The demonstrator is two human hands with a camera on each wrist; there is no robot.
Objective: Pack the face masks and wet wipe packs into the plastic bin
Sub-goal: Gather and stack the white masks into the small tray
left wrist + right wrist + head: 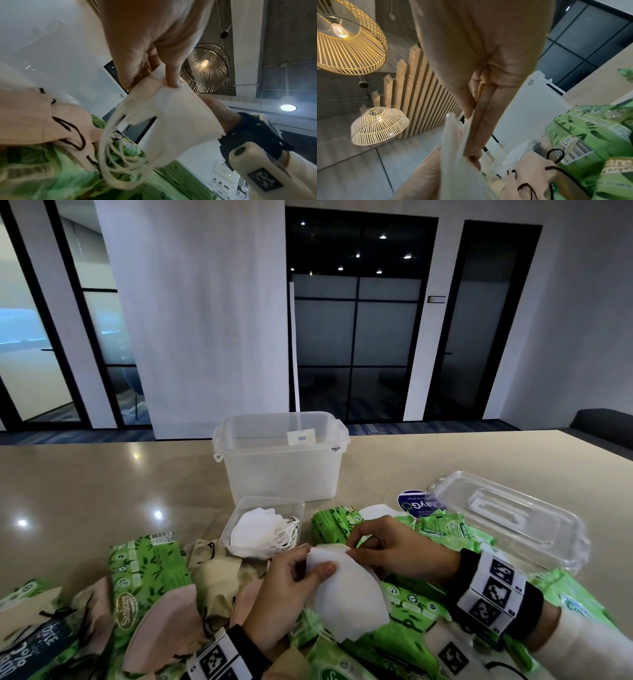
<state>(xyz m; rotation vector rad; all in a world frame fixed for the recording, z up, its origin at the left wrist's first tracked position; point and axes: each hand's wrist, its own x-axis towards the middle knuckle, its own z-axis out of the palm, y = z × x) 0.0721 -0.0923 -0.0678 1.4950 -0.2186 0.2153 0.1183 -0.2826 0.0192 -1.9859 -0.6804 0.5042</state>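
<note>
Both hands hold a white face mask (346,594) low over the pile at the table's near edge. My left hand (308,566) grips its left side, thumb on top; the wrist view shows those fingers (171,79) pinching the mask (171,115), ear loops dangling. My right hand (356,544) pinches the mask's upper edge (458,169). The clear plastic bin (281,460) stands open behind, its inside not visible. Green wet wipe packs (147,573), pink masks (161,625) and beige masks (219,573) lie around the hands.
A small clear tray (298,505) with several white masks sits just in front of the bin. The bin's clear lid (507,522) lies at the right, partly on wipe packs. A blue round sticker (412,503) lies beside the lid.
</note>
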